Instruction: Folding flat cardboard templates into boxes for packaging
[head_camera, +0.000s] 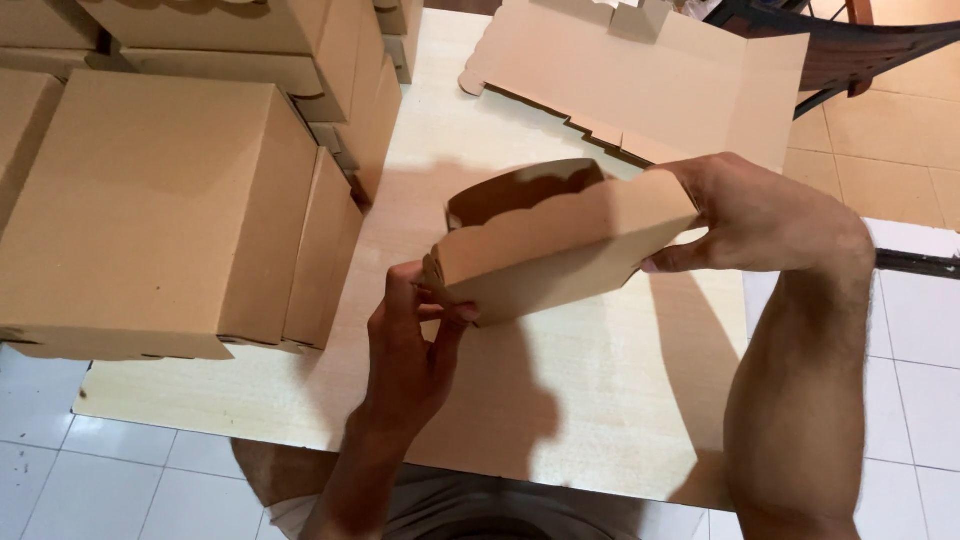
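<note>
I hold a half-folded brown cardboard box (560, 245) with a scalloped flap edge above the light wooden table (560, 400). My left hand (415, 340) pinches its lower left corner with thumb and fingers. My right hand (750, 215) grips its right end, thumb underneath. The box is tilted, its open curved side facing away from me.
A stack of finished cardboard boxes (170, 200) fills the left of the table, with more behind (300, 50). A flat unfolded box blank (650, 80) lies at the far edge. White floor tiles (920, 330) surround the table; dark chair legs (860, 45) stand at the top right.
</note>
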